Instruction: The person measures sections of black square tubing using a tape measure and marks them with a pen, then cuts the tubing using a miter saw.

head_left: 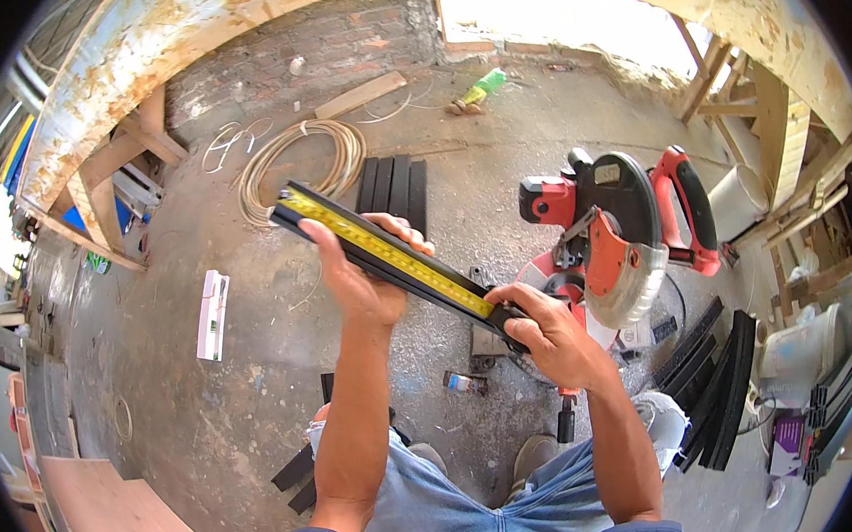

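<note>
- Tape measure (511, 323) is held up to the left of the red miter saw (612, 264), its black case at the end nearer the saw and its yellow blade (388, 250) pulled out away from it.
- Black bar (434, 292) runs beneath the blade, tilted so that its far-left end sits higher in view; whether the blade's tip hooks over that end is too small to tell.
- Left hand (370, 287), the one farther from the saw, holds the bar, thumb along the near edge and fingers showing past the far edge.
- Right hand (555, 334), just left of the saw in view, is closed around the case beside the bar's nearer end; the fingers underneath are hidden.
- Four short black bars (417, 191) lie side by side on the floor (270, 384), left of the saw.
- Coil of pale hose (251, 190) rests farther left of the saw, past those bars.
- Wooden plank (362, 95) and green bottle (483, 87) lie beyond the saw, toward its left.
- White strip-shaped item (212, 315) lies well apart from the saw, on its left.
- Long black pieces (729, 386) are bunched to the right of the saw, on the wearer's side.
- White bucket (740, 199) stands just right of the saw.
</note>
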### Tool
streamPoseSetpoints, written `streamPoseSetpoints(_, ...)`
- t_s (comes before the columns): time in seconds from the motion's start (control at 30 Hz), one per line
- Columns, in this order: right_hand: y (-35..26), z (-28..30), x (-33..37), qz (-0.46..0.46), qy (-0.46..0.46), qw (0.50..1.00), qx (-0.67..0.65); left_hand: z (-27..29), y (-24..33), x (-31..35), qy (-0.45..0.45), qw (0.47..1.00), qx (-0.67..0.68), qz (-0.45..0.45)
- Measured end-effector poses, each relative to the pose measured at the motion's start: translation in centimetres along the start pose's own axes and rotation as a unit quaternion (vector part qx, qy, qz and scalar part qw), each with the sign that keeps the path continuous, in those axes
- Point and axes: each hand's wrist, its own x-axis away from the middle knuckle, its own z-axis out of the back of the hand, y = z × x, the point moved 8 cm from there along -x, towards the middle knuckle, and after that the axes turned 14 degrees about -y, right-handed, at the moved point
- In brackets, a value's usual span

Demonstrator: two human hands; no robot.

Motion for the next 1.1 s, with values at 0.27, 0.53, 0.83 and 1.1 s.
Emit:
streamPoseSetpoints(0.27, -2.2, 3.2, 2.1, 0.028, 0.074, 0.98, 0.183, 2.6, 7.0, 1.7, 0.057, 0.996, 0.017, -0.071)
streamPoseSetpoints(0.53, -2.4, 4.2, 3.7, 0.014, 0.113, 0.968, 0.223, 3.9, 9.6, 2.4, 0.081, 0.989, 0.032, -0.116)
streamPoseSetpoints(0.83, -2.4, 4.5, 3.9, 0.004, 0.108, 0.972, 0.21, 5.3, 10.8, 2.8, 0.016, 0.995, 0.028, -0.092)
streamPoseSetpoints(1.1, -2.3, 4.6, 4.1, 0.007, 0.113, 0.969, 0.22, 4.6, 10.2, 2.7, 0.052, 0.995, 0.014, -0.087)
